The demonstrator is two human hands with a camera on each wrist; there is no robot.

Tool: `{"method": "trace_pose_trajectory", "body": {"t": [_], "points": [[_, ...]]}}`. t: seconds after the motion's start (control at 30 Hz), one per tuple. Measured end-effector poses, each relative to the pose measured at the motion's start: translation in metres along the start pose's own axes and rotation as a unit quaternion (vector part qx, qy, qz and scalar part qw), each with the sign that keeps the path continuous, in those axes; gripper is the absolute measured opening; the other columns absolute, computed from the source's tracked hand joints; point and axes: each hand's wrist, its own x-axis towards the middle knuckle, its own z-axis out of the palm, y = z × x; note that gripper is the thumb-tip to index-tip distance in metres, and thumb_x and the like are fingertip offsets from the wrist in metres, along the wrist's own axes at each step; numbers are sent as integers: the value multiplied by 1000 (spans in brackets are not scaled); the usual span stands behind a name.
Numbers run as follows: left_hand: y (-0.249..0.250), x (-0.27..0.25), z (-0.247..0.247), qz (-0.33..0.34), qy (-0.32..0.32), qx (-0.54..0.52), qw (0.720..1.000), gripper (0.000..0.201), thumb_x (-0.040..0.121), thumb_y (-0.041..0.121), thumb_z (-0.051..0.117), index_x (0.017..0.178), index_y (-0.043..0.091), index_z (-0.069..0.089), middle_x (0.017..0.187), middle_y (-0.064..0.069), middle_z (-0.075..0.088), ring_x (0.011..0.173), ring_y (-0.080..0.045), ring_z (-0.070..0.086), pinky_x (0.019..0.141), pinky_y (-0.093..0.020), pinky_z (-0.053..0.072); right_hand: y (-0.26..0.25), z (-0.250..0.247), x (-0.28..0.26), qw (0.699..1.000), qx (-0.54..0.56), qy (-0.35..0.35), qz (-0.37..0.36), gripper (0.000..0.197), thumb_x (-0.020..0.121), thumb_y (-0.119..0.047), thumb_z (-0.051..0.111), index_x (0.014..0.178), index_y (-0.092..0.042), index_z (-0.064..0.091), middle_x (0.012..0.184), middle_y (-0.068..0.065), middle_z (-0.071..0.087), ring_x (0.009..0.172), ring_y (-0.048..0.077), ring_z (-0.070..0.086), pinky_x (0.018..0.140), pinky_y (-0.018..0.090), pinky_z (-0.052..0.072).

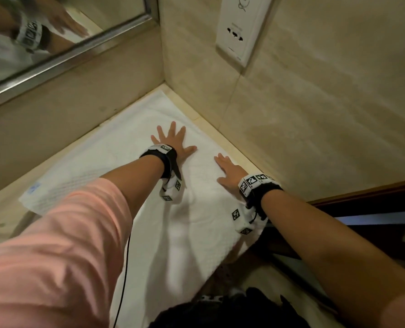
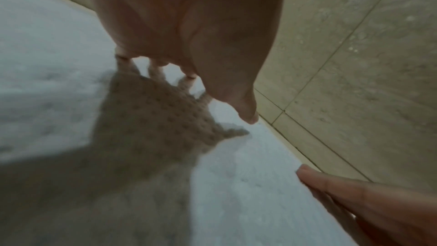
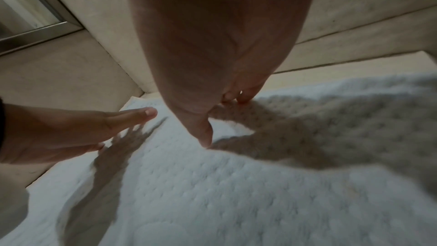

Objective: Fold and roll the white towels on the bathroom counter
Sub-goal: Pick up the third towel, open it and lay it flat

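A white textured towel point(image 1: 116, 159) lies spread flat over the counter corner, its near end hanging off the front edge. My left hand point(image 1: 172, 140) presses flat on the towel's middle with fingers spread. My right hand point(image 1: 227, 169) lies flat on the towel near its right edge, fingers straight. In the left wrist view the left hand point(image 2: 189, 48) hovers just above the towel point(image 2: 248, 194), and the right hand's fingers point(image 2: 331, 184) show at the lower right. The right wrist view has the right hand point(image 3: 212, 85) touching the towel point(image 3: 212, 194), with the left hand point(image 3: 71, 132) at the left.
Beige stone walls meet in a corner behind the towel. A mirror point(image 1: 43, 24) hangs on the left wall; a white socket panel point(image 1: 241, 29) is on the right wall. A strip of bare counter point(image 1: 220, 136) runs along the right wall. Dark woodwork point(image 1: 362, 209) lies at the right.
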Motion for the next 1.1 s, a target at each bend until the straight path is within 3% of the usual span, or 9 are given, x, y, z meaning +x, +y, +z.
{"method": "trace_pose_trajectory", "body": {"t": [0.3,0.47,0.63,0.7,0.77,0.83,0.87,0.97,1.1], "points": [[-17,-37,26,31,79,-6,996,89,87,58,52,152,14,10,160,-8,-2,147,-29,-2,117,-51,-1,1,13,4,1000,-3,-1,-3,75,98,-15,45,153,-20,-6,159,-2,-17,147,20,-15,120,36,1],[-32,-69,42,56,71,-66,994,68,93,41,53,147,10,27,160,-10,4,147,-27,4,118,-43,8,-2,15,3,1000,-13,3,8,73,99,-14,43,153,-19,-7,159,0,-18,146,22,-17,120,37,-2],[-43,-115,46,57,41,-102,992,43,93,30,55,129,6,53,155,-13,25,139,-27,30,110,-34,29,-3,21,-2,998,33,61,5,72,97,-9,47,154,-16,4,161,2,-7,148,21,-8,119,36,0],[-47,-139,51,26,54,-132,989,38,93,30,56,126,11,57,151,-10,34,136,-25,36,109,-32,29,-3,25,-7,994,44,101,4,65,97,-9,48,153,-15,16,161,3,3,149,21,1,119,34,5],[-51,-166,58,-14,77,-153,985,35,94,28,55,126,14,59,146,-7,42,135,-23,38,110,-31,26,-1,32,-20,981,80,176,5,53,95,-4,47,146,-10,37,157,7,25,146,23,20,117,31,17],[-50,-195,67,-61,82,-164,981,31,95,26,55,123,14,62,141,-7,49,132,-23,42,108,-29,28,2,42,-41,952,134,273,27,42,88,3,46,125,-11,58,136,12,53,130,28,43,106,30,34],[-49,-206,70,-85,85,-168,978,30,94,26,55,121,14,63,138,-8,51,129,-24,44,106,-29,30,5,47,-51,935,149,316,56,39,86,4,44,116,-14,63,126,11,59,122,29,48,100,31,38],[-40,-247,88,-171,101,-194,961,30,93,25,57,120,12,64,132,-9,56,123,-26,49,101,-29,35,18,65,-85,907,133,382,118,30,84,-1,48,106,-17,60,121,7,54,119,29,44,101,37,33],[-34,-299,113,-265,118,-278,916,30,93,24,56,117,8,66,129,-9,60,119,-27,53,97,-30,39,41,84,-108,871,215,394,200,28,80,-3,52,106,-11,58,128,13,50,123,33,40,103,40,26]]}}
